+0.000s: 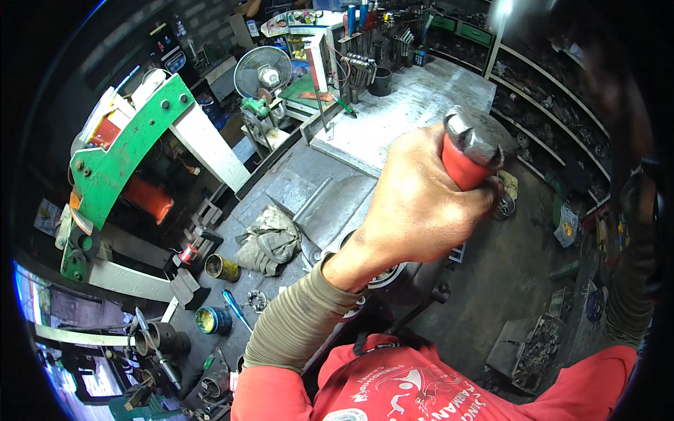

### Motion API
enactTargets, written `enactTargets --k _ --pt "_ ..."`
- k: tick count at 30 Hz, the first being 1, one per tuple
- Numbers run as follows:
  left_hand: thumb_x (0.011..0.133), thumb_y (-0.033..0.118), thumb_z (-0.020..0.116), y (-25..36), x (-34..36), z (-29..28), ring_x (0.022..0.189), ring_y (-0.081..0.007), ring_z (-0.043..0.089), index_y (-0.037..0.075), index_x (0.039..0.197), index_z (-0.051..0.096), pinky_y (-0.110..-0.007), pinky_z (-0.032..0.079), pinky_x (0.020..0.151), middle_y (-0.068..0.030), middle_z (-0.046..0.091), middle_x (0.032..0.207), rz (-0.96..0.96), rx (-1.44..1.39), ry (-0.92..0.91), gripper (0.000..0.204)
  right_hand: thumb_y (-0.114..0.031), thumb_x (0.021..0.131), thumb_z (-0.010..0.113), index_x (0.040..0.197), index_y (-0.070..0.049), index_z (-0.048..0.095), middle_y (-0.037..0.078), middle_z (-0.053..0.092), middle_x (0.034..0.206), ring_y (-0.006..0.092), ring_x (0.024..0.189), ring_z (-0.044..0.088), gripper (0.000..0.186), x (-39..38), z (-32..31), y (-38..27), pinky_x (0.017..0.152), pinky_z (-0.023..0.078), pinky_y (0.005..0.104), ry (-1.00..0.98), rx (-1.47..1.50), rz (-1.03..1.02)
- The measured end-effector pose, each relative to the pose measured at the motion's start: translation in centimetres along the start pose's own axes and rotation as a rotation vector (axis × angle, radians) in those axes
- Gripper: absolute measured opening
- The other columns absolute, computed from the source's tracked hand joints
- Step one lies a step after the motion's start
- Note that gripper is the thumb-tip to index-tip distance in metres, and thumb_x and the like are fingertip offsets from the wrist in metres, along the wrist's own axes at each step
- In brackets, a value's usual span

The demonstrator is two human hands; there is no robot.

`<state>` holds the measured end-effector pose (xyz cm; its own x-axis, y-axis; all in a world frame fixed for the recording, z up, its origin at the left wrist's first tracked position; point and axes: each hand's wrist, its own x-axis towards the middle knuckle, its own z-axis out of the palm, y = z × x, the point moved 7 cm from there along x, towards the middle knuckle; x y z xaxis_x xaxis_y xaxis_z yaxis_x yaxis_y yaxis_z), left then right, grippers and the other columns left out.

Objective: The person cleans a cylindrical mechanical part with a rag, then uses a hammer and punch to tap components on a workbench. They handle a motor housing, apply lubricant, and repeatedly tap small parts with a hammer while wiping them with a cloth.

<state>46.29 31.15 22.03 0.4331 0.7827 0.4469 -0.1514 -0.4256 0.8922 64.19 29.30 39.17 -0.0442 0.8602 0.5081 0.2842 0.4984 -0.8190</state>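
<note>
My left hand (414,203), in an olive arm sleeve, is in the middle of the view, wrapped round an upright tool (465,165) with a red grip and a notched, worn metal top. Beneath it, partly hidden by my wrist and forearm, are round metal parts (385,274) at the edge of the work surface. My right arm (628,295) rises along the right rim to my right hand (597,59), which is raised at the upper right, dark and smeared; what it holds, if anything, I cannot make out.
A green-and-white press frame (119,158) stands at left. On the grey bench (281,189) lie a crumpled cloth (267,242), tins (214,320) and a blue screwdriver (235,305). Behind are a fan (260,70), tool rack (361,70) and pale plate (421,91). Shelves (547,119) line the right.
</note>
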Motion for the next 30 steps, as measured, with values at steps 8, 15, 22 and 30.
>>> enactTargets --k 8,15,22,30 --pt "0.073 0.007 0.075 0.8 0.0 0.2 0.070 -0.0117 0.056 0.000 0.094 0.068 -0.034 0.051 0.068 -0.0046 0.065 0.075 0.133 -0.005 -0.068 0.023 -0.024 0.099 0.068 0.112 0.000 0.069 0.002 0.067 0.080 0.0077 0.061 0.056 0.027 -1.9 3.0 1.3 0.053 0.043 0.0223 -0.065 -0.156 0.055" --pt "0.073 0.008 0.076 -0.2 -0.2 0.1 0.067 -0.0105 0.054 0.002 0.088 0.065 -0.033 0.049 0.064 0.0002 0.061 0.072 -0.036 -0.126 -0.130 0.020 -0.025 0.099 0.069 0.114 -0.001 0.068 0.002 0.066 0.082 0.0081 0.064 0.057 0.029 -2.2 3.9 1.1 0.057 0.043 0.0229 -0.077 -0.183 0.057" --pt "0.075 0.010 0.084 0.7 -0.5 -0.7 0.066 -0.0106 0.058 0.002 0.089 0.063 -0.033 0.050 0.063 -0.0002 0.064 0.073 -0.077 -0.113 -0.223 0.027 -0.027 0.098 0.070 0.116 -0.002 0.067 0.002 0.066 0.084 0.0084 0.067 0.057 0.030 -2.2 3.6 1.1 0.060 0.044 0.0236 -0.072 -0.190 0.046" --pt "0.079 0.016 0.086 2.8 -0.6 -0.5 0.064 -0.0351 0.065 -0.003 0.090 0.060 -0.043 0.051 0.064 -0.0189 0.067 0.074 0.302 0.160 0.139 0.033 -0.028 0.098 0.071 0.118 -0.003 0.066 0.002 0.065 0.087 0.0087 0.071 0.058 0.033 -2.5 3.9 0.8 0.064 0.045 0.0243 -0.078 -0.218 0.071"
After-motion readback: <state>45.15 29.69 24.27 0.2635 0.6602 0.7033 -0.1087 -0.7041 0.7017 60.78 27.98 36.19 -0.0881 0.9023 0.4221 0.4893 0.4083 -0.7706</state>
